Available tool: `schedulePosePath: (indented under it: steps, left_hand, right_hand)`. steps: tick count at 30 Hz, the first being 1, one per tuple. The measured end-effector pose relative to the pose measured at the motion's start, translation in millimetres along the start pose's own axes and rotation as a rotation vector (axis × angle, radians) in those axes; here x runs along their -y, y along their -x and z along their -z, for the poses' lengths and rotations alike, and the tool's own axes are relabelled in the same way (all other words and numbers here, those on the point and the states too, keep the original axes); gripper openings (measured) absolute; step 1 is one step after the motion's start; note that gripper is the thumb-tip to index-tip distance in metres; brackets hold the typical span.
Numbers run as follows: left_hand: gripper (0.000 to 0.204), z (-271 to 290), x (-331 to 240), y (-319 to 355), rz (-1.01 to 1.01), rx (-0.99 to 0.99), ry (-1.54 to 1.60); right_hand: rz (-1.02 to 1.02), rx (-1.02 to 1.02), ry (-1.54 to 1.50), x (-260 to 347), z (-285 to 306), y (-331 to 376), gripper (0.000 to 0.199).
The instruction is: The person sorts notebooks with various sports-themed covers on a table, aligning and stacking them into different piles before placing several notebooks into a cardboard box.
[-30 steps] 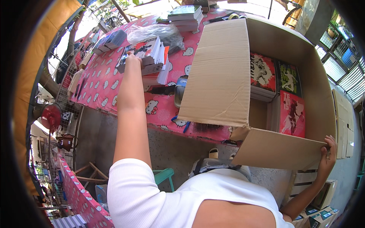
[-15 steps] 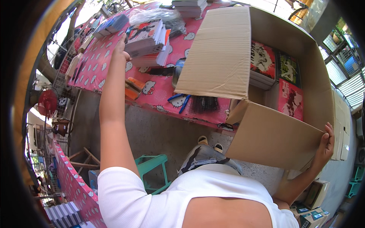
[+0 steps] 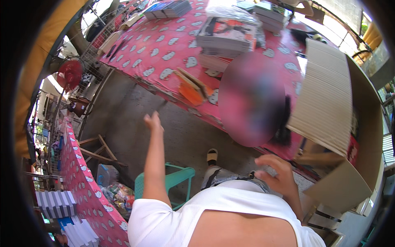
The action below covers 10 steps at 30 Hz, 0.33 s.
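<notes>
My left hand (image 3: 153, 120) is held out over the floor, a short way off the table's near edge. It is empty, with thumb and finger apart. In front of my body, my right hand (image 3: 276, 172) is raised with loosely bent fingers spread from the thumb, touching nothing. To its right stands the open cardboard box (image 3: 323, 99), its flaps folded out; a bit of a red cover shows inside. A stack of notebooks (image 3: 226, 39) with a red, black and white picture cover sits on the pink patterned table (image 3: 164, 55). Orange-and-brown flat pieces (image 3: 193, 88) lie near the table edge.
A blurred oval (image 3: 252, 99) hides part of the tabletop beside a black bristly item (image 3: 284, 127). More book stacks (image 3: 168, 9) stand farther back. A green plastic stool (image 3: 181, 179) stands by my left arm, a red fan (image 3: 70, 75) at far left.
The view has swung left. My right hand has let go of the box flap and come in front of my body. My left hand has drawn back from beside the notebook stack to above the floor.
</notes>
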<state>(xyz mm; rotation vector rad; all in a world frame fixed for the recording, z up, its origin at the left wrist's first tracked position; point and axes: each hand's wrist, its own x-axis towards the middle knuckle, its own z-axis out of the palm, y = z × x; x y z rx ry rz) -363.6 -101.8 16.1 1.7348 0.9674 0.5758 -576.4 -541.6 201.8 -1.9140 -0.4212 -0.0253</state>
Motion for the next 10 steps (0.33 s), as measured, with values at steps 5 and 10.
schedulePosePath:
  steps: [5, 10]
  left_hand:
    - [0.051, 56.3, 162.5, -25.5, 0.351, 0.495, -0.955]
    - [0.071, 101.6, 254.8, -27.4, 0.402, 0.977, -1.348]
  right_hand:
    - [-0.186, 0.038, 0.165, -41.9, -69.8, -104.1, 0.029]
    - [-0.080, -0.099, 0.507, -95.1, -98.8, -172.2, 0.031]
